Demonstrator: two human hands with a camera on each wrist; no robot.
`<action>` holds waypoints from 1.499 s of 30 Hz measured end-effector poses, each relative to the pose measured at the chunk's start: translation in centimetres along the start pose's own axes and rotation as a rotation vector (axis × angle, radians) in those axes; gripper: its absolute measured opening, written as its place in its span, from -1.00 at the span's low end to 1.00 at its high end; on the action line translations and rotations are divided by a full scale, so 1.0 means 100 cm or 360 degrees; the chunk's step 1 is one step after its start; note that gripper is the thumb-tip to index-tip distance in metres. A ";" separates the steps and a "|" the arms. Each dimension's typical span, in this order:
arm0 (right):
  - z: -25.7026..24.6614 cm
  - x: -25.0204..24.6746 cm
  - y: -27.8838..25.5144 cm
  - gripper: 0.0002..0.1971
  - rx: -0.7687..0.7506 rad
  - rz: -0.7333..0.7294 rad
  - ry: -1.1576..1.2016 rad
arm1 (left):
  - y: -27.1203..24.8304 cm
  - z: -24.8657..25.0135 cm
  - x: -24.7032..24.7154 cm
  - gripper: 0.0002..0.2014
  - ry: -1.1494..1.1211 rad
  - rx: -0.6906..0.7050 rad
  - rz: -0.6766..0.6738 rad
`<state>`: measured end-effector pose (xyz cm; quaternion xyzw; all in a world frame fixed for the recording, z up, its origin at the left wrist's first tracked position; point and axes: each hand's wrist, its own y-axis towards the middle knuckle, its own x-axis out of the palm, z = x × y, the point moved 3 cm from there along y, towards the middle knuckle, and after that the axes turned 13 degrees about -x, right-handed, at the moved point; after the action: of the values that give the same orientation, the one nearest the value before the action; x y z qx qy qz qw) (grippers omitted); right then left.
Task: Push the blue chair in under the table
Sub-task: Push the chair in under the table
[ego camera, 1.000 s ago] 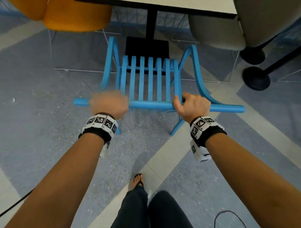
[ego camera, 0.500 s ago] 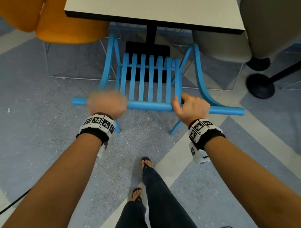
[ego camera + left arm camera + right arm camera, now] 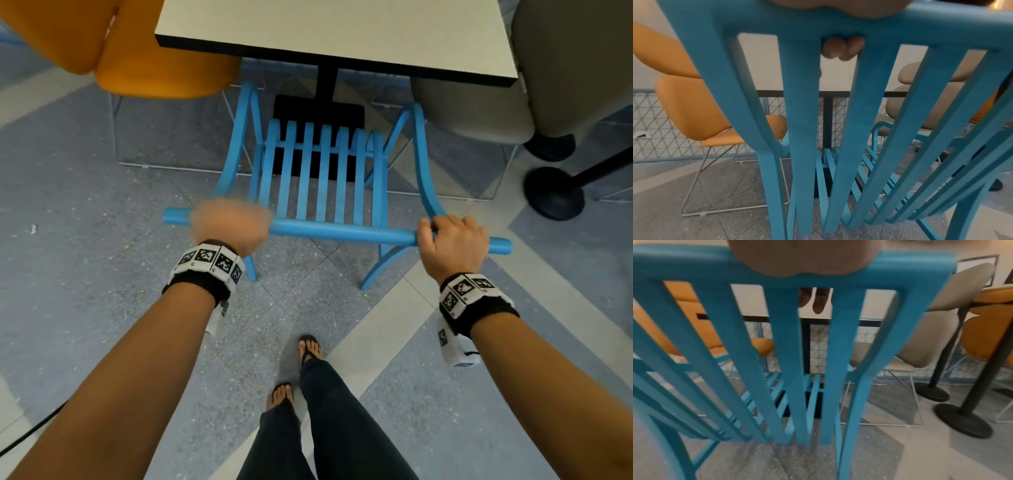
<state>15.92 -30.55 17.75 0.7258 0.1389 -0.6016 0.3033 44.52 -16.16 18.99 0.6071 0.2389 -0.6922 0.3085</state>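
Observation:
The blue slatted chair [image 3: 323, 178] stands in front of me, its front legs reaching under the near edge of the white table [image 3: 342, 34]. My left hand [image 3: 230, 224] grips the left part of the chair's top rail [image 3: 342, 232]; my right hand [image 3: 452, 241] grips the rail near its right end. In the left wrist view, fingertips [image 3: 840, 48] curl over the rail [image 3: 941, 21] between two slats. In the right wrist view, fingertips [image 3: 819, 300] also wrap behind the rail [image 3: 684, 261].
An orange chair [image 3: 144, 51] stands left of the table and a beige chair [image 3: 513, 85] to its right. The table's black post and base [image 3: 322, 113] lie ahead of the seat. A round black pedestal base [image 3: 553, 193] sits on the floor at right. My feet [image 3: 310, 349] are behind the chair.
The chair has moved forward toward the table, whose top now shows much more. My right hand has slid along the rail toward its right end. I have stepped forward.

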 end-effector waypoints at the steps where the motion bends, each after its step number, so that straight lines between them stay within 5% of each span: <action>1: 0.002 0.000 -0.001 -0.50 0.0028 -0.0043 -0.0010 | 0.001 0.000 -0.001 -0.52 0.0021 -0.0007 -0.0032; 11: -0.011 -0.004 -0.002 -0.47 0.0122 -0.0208 0.0001 | -0.002 -0.009 -0.005 -0.50 0.0210 -0.0077 -0.0234; 45: -0.004 -0.002 0.007 -0.55 0.0130 -0.0219 -0.0070 | 0.005 -0.006 -0.002 -0.54 0.0106 -0.0159 -0.0176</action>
<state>16.59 -30.85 18.18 0.7130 0.1570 -0.6419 0.2345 45.28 -16.04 19.07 0.5994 0.3165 -0.6749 0.2917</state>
